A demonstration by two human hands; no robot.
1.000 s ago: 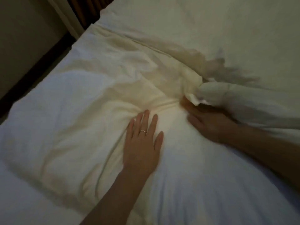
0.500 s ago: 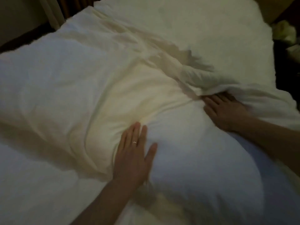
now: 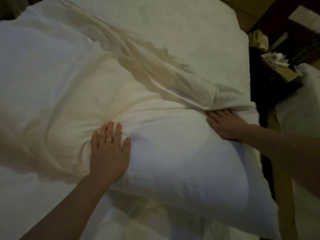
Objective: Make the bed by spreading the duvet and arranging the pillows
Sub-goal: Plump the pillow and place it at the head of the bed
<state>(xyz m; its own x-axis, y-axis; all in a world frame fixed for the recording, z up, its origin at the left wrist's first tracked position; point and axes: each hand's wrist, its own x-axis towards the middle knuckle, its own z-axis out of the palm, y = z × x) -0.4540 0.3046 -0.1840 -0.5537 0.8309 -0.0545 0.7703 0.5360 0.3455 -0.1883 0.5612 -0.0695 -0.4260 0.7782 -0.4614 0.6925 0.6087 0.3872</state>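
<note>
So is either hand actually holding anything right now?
No. The left hand and right hand both lie flat, pressing on the pillow.

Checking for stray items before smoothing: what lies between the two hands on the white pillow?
Head view: only bunched pillowcase fabric of the white pillow lies between the left hand and right hand.

A dark bedside table [image 3: 270,78] at the right edge carries crumpled white tissues [image 3: 278,58].
</note>
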